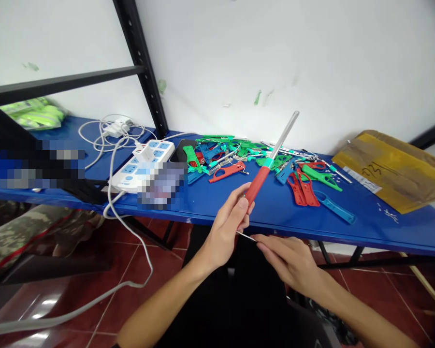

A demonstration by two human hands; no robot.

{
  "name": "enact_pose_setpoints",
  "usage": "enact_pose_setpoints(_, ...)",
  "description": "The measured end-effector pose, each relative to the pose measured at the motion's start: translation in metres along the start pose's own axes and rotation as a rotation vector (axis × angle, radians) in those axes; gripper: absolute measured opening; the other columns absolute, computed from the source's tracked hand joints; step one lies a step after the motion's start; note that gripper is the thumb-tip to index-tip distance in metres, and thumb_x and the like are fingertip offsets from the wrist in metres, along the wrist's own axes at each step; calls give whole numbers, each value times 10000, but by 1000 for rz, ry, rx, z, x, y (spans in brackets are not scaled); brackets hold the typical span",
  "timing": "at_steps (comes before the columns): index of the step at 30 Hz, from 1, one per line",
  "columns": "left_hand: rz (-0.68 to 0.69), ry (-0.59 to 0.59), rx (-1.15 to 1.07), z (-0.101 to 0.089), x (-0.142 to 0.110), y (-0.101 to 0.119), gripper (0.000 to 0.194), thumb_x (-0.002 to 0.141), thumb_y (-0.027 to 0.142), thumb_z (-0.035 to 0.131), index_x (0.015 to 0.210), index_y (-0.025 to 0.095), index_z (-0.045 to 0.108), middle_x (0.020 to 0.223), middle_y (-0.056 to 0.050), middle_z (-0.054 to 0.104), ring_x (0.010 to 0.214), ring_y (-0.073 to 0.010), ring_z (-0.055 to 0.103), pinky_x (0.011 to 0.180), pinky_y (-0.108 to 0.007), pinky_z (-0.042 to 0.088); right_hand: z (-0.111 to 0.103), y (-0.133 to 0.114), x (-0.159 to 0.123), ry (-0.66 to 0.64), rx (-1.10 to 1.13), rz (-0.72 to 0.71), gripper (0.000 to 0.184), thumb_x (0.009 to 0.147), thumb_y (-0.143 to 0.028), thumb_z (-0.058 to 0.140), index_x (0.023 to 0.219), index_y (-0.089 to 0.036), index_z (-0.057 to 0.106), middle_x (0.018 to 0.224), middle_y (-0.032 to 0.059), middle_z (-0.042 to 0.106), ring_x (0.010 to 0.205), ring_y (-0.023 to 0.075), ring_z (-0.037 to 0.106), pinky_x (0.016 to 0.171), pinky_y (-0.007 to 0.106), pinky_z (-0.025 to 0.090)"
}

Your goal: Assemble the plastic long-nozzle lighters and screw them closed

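Note:
My left hand (229, 221) is closed around the red body of a long-nosed lighter (258, 184). Its silver tube points up and away to the right, with a teal collar where tube meets body. Low over my lap, my right hand (289, 258) pinches a thin metal rod (246, 236). The rod's far end meets the lower part of the lighter by my left palm; the exact contact is hidden. Beyond my hands, a heap of lighter parts (221, 153) in green, blue, red and silver lies along the wall.
Red casing halves (303, 189) and a blue casing half (335, 208) lie on the blue table (217, 212). A taped package (391, 169) sits at the right. To the left are a white power strip (130, 169), loose cables and a black upright post (139, 63).

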State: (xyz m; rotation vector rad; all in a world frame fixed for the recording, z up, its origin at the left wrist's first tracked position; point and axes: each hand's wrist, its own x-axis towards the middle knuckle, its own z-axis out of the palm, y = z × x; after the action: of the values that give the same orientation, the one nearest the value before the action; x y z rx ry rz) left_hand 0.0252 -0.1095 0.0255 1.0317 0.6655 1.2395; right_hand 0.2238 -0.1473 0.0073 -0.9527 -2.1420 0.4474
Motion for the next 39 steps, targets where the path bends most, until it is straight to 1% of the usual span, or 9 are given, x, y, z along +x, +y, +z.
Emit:
enact_pose_setpoints(5, 77, -17, 71, -4, 2, -2, 611, 1078, 635, 581, 1544, 244, 631, 892, -13, 581, 683, -128, 456, 658, -270, 455, 18, -14, -1, -135, 990, 794, 495, 1019, -663, 686, 924, -182, 757, 498, -127, 278, 391, 59, 198, 375, 220, 236)
enact_pose_setpoints(9, 89, -65, 59, -11, 3, -3, 606, 1060, 635, 613, 1530, 257, 658, 885, -15, 594, 659, -125, 454, 704, -298, 524, 23, -20, 5, -198, 1361, 1083, 497, 869, -645, 871, 857, -198, 656, 500, -172, 210, 385, 28, 68, 341, 184, 99)
enact_pose_setpoints(14, 232, -28, 173, -13, -4, 4, 571, 1065, 580, 645, 1567, 307, 624, 1196, -103, 709, 1023, -240, 681, 906, -377, 597, -2, -5, 15, -371, 1159, 955, 524, 910, -693, 806, 890, -188, 668, 509, -161, 239, 419, 42, 104, 379, 201, 125)
enact_pose_setpoints(17, 420, 213, 313, -9, -2, 6, 589, 1057, 493, 702, 1601, 322, 557, 1437, -111, 652, 1305, -295, 634, 1088, -424, 547, -17, 20, 22, -203, 611, 712, 492, 974, -679, 739, 1000, -189, 706, 582, -88, 447, 492, 84, 327, 473, 228, 265)
enact_pose_setpoints(21, 410, 369, 274, -8, 11, -4, 705, 953, 453, 852, 1567, 328, 532, 1313, -85, 670, 1089, -240, 690, 953, -356, 585, -17, 71, 35, 221, -194, 472, 500, 1039, -685, 618, 947, -209, 740, 820, 59, 734, 701, 193, 622, 635, 303, 420)
enact_pose_setpoints(26, 290, 321, 329, -11, 20, -27, 504, 946, 499, 847, 1345, 281, 629, 1059, -33, 663, 834, -185, 642, 784, -306, 553, -9, 97, 53, 263, -556, 387, 622, 1057, -753, 522, 1039, -203, 812, 973, 146, 795, 922, 299, 717, 785, 396, 533)
enact_pose_setpoints(31, 495, 146, 692, -7, 16, -39, 405, 1155, 411, 489, 1519, 242, 536, 1225, -110, 622, 1046, -231, 658, 924, -375, 563, 9, 42, 66, 369, 30, 333, 706, 1116, -750, 333, 1342, -237, 762, 1398, 155, 744, 1324, 302, 672, 1137, 498, 523)
enact_pose_setpoints(34, 645, -25, 955, -2, 16, -45, 588, 1162, 326, 400, 1730, 210, 301, 1442, -197, 590, 1272, -308, 616, 1054, -488, 546, 30, 12, 69, 323, 546, 437, 702, 1102, -763, 349, 1358, -238, 740, 1213, 123, 800, 1198, 271, 734, 1030, 421, 594)
enact_pose_setpoints(39, 937, -73, 1289, 4, 15, -52, 612, 1117, 367, 528, 1689, 168, 441, 1356, -196, 670, 1369, -380, 560, 1232, -617, 390, 49, 8, 52, 655, 832, 625, 509, 1006, -709, 509, 922, -242, 690, 859, 61, 742, 827, 244, 727, 777, 371, 613)
